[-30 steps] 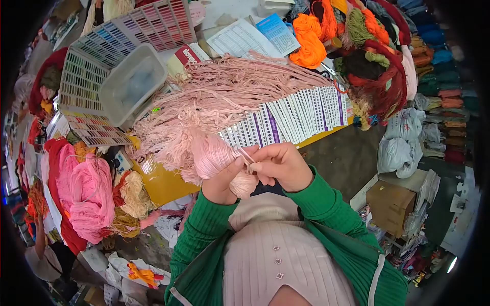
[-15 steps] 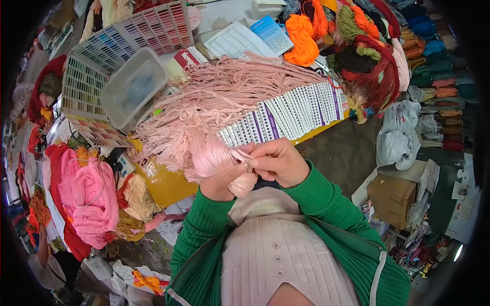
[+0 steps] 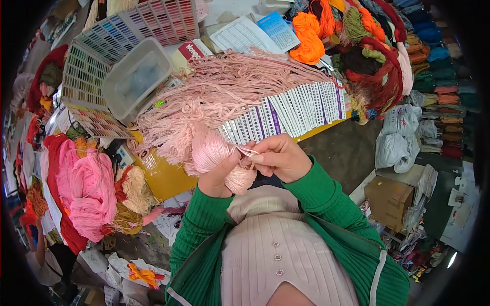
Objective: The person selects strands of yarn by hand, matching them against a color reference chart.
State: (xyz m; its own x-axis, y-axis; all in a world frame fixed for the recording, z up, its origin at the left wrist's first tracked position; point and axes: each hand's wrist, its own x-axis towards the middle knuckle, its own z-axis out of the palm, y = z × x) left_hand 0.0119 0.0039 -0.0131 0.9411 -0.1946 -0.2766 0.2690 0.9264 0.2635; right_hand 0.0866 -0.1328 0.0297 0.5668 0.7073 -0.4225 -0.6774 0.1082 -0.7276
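A bundle of shiny pale pink thread is gathered in my left hand, whose thumb presses along it. My right hand pinches thin strands at the bundle's narrow end between thumb and fingertips. Both hands almost meet there, so the exact grip is partly hidden. Just beyond lies a wide heap of dusty pink thread skeins on the table. Alongside the heap runs a row of white cards with holes and purple bands, overlapping one another.
A clear plastic tub stands before an upright thread colour chart. Printed sheets and an orange skein lie at the back. Bright pink skeins hang at left. A cardboard box stands at right.
My right fingers have shifted slightly along the strands, and the strands now spread a little more between my hands. The view has moved slightly.
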